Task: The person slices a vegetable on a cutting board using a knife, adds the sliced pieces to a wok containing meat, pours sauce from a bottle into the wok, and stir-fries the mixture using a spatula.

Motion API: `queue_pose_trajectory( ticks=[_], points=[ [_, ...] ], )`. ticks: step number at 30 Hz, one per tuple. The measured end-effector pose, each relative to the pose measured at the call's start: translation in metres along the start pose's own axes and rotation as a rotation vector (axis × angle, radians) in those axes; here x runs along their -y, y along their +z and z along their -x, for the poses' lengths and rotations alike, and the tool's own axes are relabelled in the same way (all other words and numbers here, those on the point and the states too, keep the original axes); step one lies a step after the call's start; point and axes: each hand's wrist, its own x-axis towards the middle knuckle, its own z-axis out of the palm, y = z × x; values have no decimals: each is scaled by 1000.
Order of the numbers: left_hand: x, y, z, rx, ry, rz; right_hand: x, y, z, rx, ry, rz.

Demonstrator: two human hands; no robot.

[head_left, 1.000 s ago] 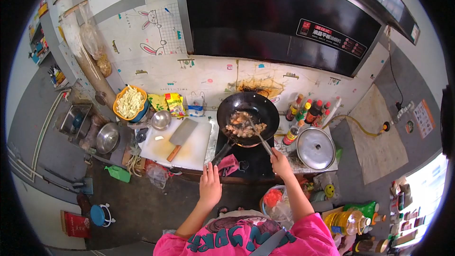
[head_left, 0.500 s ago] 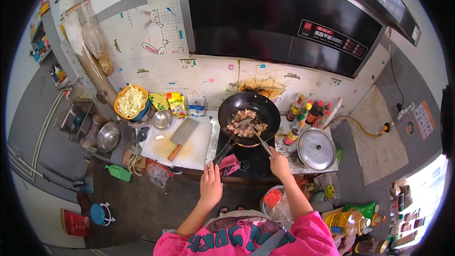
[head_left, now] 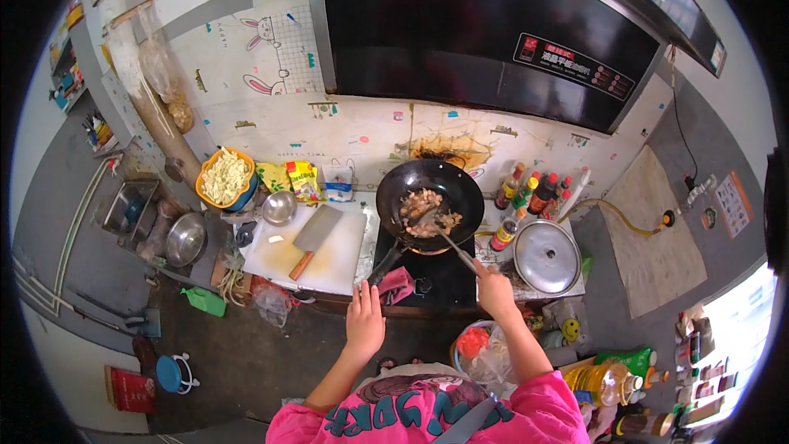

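A black wok sits on the black stove, with browned meat pieces inside. My right hand is closed around the handle of a metal spatula, whose blade is among the meat. My left hand is by the end of the wok's dark handle, its fingers stretched and lying flat at the counter's front edge. Beside the wok handle lies a dark pink cloth. To the left, a cleaver rests on a white cutting board.
A yellow basin of pale cut food and a metal bowl stand at the left. Right of the wok are sauce bottles and a round metal lid. A range hood hangs above.
My right hand has moved slightly right and down with the spatula. The meat in the wok has shifted about. My left hand stays in nearly the same place.
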Motion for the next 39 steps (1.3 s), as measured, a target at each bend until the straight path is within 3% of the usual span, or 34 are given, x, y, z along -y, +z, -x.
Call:
queue_pose_trajectory(
  ticks=[8, 14, 17, 25, 29, 33, 39],
  points=[
    [-1, 0, 0, 2, -1, -5, -8, -33, 13, -63, 49, -187],
    [-1, -1, 0, 1, 2, 5, -22, 24, -6, -58, 64, -222],
    [0, -2, 0, 33, 14, 27, -9, 26, -14, -47, 131, -244],
    [0, 1, 1, 5, -2, -7, 5, 40, -51, -188, 52, -264],
    [1, 0, 0, 5, 7, -3, -1, 65, -60, -99, 104, -234],
    [2, 2, 1, -13, 13, -12, 9, 33, -39, -6, 205, -170],
    [0, 1, 0, -13, 0, 3, -23, 9, -15, -54, 94, -143]
  ],
)
